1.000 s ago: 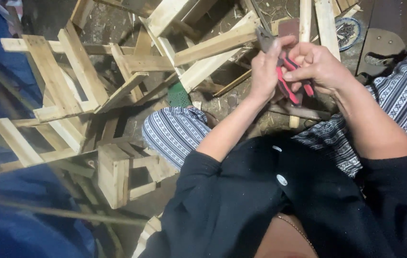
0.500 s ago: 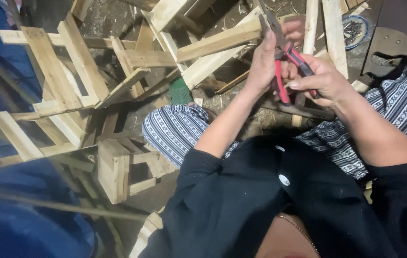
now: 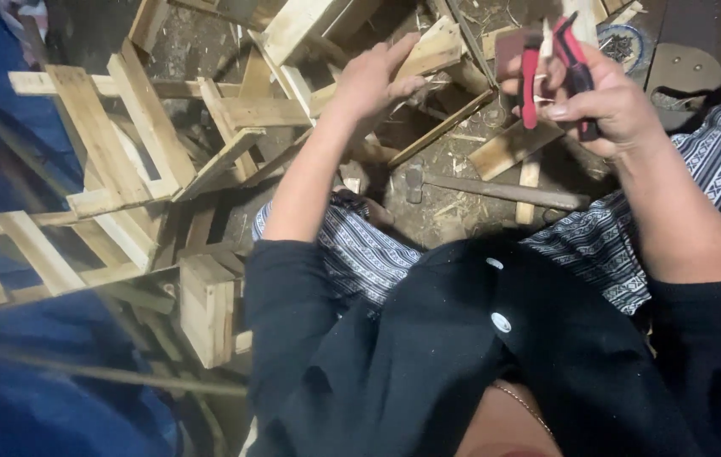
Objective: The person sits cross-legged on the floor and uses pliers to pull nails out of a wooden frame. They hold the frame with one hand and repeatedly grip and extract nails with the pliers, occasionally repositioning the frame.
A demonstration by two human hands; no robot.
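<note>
The person sits over a dirt floor (image 3: pixel 462 203) strewn with wood chips, pallet frames (image 3: pixel 115 161) and a hammer (image 3: pixel 496 188). The right hand (image 3: pixel 606 106) is clamped on red-handled pliers (image 3: pixel 551 72); the left hand (image 3: pixel 373 80), fingers loosely spread, rests on a wooden slat (image 3: pixel 428 55).

A hammer (image 3: pixel 496 189) lies on the littered ground beside wooden frames (image 3: pixel 115 161).

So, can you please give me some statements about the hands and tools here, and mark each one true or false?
1. The right hand holds pliers with red and black handles. True.
2. The left hand grips the hammer. False: the hammer lies on the ground, untouched.
3. The left hand rests on a pale wooden slat. True.
4. Both hands hold the pliers. False: only the right hand does.
</note>
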